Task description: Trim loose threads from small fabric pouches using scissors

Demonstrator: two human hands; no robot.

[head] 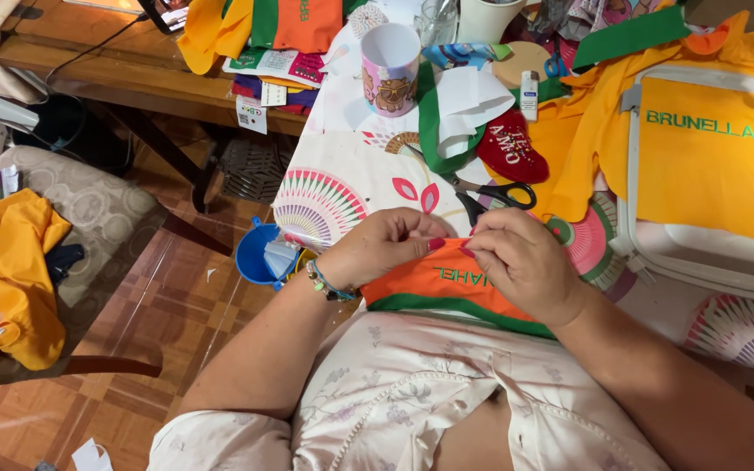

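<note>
Left hand: the left hand (386,246) is curled tight, fingertips pinching the top edge of the orange garment (447,283).
Right hand: the right hand (521,262) is closed on the same edge, fingertips meeting the left's at the pinch.
Garment: orange cloth with a green border and green stitched lettering, hanging just below the pinch, against the person's lap.
Beyond the pinch: black-handled scissors (499,196) lie just past the knuckles on the patterned tablecloth (342,187).
Further out: a printed mug (390,68).
Left of the grip: a blue bucket (259,253), lower down.
</note>
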